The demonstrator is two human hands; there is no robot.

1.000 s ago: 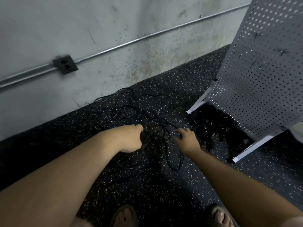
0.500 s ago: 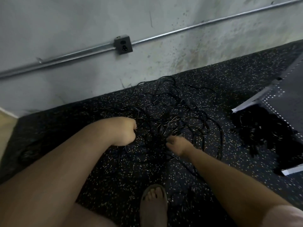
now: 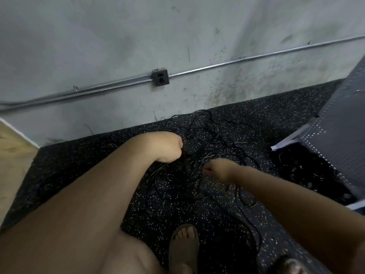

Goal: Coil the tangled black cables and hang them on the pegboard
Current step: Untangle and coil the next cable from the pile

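A tangle of thin black cables (image 3: 215, 143) lies on the speckled black floor mat (image 3: 98, 155) near the wall. My left hand (image 3: 167, 147) is curled into a fist at the tangle's left side, and strands run out from under it. My right hand (image 3: 219, 171) is curled at the tangle's front edge, fingers closed among the strands. The grey pegboard (image 3: 339, 139) leans at the right edge. Under it sits a dark heap of more cables (image 3: 304, 171).
A grey wall with a metal conduit (image 3: 237, 61) and an outlet box (image 3: 160, 78) runs behind the mat. A sandalled foot (image 3: 184, 246) stands at the bottom centre, another foot (image 3: 290, 265) at bottom right. Bare pale floor (image 3: 13, 155) shows at the left.
The view has swung left, so the pegboard slid to the right edge. Both hands stayed in the tangle, and my right hand drew back toward me with the strands.
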